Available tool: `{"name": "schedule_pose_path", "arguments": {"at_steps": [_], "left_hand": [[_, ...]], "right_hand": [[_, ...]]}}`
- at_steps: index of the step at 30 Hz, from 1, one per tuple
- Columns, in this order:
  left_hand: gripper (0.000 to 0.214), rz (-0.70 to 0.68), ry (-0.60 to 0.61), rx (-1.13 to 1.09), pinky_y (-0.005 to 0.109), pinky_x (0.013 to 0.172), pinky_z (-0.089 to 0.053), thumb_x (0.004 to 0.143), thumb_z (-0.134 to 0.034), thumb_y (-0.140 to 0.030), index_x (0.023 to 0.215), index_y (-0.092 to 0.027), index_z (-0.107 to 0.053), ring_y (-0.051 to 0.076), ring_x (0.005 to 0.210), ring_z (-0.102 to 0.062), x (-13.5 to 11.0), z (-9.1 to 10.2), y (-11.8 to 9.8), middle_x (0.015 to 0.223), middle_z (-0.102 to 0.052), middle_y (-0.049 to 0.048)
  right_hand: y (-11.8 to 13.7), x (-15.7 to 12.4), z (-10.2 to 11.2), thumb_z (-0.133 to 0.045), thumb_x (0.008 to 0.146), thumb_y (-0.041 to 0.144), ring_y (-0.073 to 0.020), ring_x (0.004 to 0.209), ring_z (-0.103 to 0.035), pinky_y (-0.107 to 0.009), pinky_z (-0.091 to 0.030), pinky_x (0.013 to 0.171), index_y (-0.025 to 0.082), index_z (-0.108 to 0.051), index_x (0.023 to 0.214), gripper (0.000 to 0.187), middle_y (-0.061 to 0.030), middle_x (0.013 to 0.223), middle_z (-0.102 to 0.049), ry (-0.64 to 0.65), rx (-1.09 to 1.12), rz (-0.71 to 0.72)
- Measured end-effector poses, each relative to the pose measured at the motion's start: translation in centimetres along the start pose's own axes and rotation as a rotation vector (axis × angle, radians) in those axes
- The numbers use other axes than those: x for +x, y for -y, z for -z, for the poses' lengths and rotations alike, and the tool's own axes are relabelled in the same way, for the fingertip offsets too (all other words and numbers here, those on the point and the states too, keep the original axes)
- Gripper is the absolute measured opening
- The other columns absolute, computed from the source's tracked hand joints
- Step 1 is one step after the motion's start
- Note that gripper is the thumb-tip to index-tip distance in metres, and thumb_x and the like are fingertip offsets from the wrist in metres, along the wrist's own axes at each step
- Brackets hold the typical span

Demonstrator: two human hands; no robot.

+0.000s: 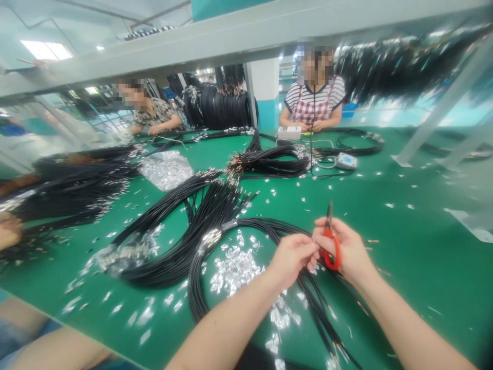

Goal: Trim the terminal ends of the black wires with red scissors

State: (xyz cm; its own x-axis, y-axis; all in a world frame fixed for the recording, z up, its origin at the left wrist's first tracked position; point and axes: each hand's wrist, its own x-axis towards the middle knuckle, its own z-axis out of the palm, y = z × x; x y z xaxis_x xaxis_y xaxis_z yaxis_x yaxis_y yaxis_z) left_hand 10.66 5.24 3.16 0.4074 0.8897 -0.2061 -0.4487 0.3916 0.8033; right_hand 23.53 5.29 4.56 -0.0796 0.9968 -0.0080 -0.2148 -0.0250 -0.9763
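Note:
My right hand is closed around red-handled scissors, their blades pointing up and away from me. My left hand is pinched, its fingertips meeting those of my right hand; what lies between them is too small to make out. Under both hands runs a coiled bundle of black cables, tied with a silvery wrap. Its loose ends, with bare copper tips, fan out toward me. Small pieces of silver foil lie heaped inside the coil.
More black cable bundles lie to the left and a looped one farther back. A clear bag of foil pieces rests among them on the green table. Two co-workers sit opposite; another person's hand shows at far left. A grey shelf beam crosses overhead.

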Motion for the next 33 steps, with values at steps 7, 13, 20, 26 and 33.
{"name": "schedule_pose_path", "arguments": {"at_steps": [7, 13, 20, 26, 33], "left_hand": [[0.026, -0.100, -0.165, 0.054, 0.017, 0.037, -0.020, 0.061, -0.072, -0.028, 0.070, -0.013, -0.053, 0.003, 0.039, -0.034, -0.1, -0.4, 0.9, 0.048, -0.044, -0.0063], [0.025, -0.145, -0.171, 0.012, 0.017, 0.037, -0.020, 0.062, -0.070, -0.031, 0.070, -0.012, -0.057, 0.004, 0.042, -0.039, 0.1, 0.3, -0.5, 0.055, -0.054, -0.0008], [0.025, -0.173, -0.177, 0.001, 0.017, 0.037, -0.018, 0.062, -0.071, -0.032, 0.067, -0.012, -0.057, 0.003, 0.042, -0.038, 0.4, 0.7, -1.3, 0.053, -0.052, -0.0017], [0.024, -0.195, -0.191, 0.045, 0.017, 0.037, -0.020, 0.064, -0.069, -0.032, 0.066, -0.012, -0.055, 0.003, 0.042, -0.038, 0.3, 0.8, -1.1, 0.053, -0.052, -0.0020], [0.027, -0.231, -0.250, 0.116, 0.017, 0.037, -0.020, 0.063, -0.069, -0.035, 0.065, -0.013, -0.054, 0.003, 0.040, -0.036, 0.0, 0.5, -1.4, 0.051, -0.051, -0.0033]], "right_hand": [[-0.4, 0.1, -1.1, -0.071, 0.062, 0.034, -0.0098, 0.057, -0.053, -0.024, -0.045, 0.054, 0.020, -0.053, 0.086, 0.033, 0.0034, 0.067, -0.056, -0.192, -0.113, 0.113], [0.7, 0.3, 1.1, -0.068, 0.064, 0.045, -0.0140, 0.058, -0.054, -0.028, -0.045, 0.056, 0.020, -0.057, 0.087, 0.036, -0.0001, 0.069, -0.061, -0.046, -0.699, 0.232], [1.6, 0.3, 2.6, -0.064, 0.069, 0.039, -0.0184, 0.072, -0.060, -0.030, -0.047, 0.065, 0.023, -0.062, 0.090, 0.026, -0.0036, 0.081, -0.067, 0.189, -1.196, 0.434], [1.3, 0.1, 2.4, -0.060, 0.074, 0.041, -0.0190, 0.073, -0.060, -0.030, -0.046, 0.064, 0.022, -0.063, 0.090, 0.025, -0.0047, 0.081, -0.068, 0.211, -1.302, 0.470], [1.8, -0.3, 2.1, -0.057, 0.076, 0.044, -0.0195, 0.069, -0.059, -0.030, -0.045, 0.062, 0.022, -0.063, 0.085, 0.024, -0.0057, 0.073, -0.067, 0.139, -1.395, 0.559]]}}
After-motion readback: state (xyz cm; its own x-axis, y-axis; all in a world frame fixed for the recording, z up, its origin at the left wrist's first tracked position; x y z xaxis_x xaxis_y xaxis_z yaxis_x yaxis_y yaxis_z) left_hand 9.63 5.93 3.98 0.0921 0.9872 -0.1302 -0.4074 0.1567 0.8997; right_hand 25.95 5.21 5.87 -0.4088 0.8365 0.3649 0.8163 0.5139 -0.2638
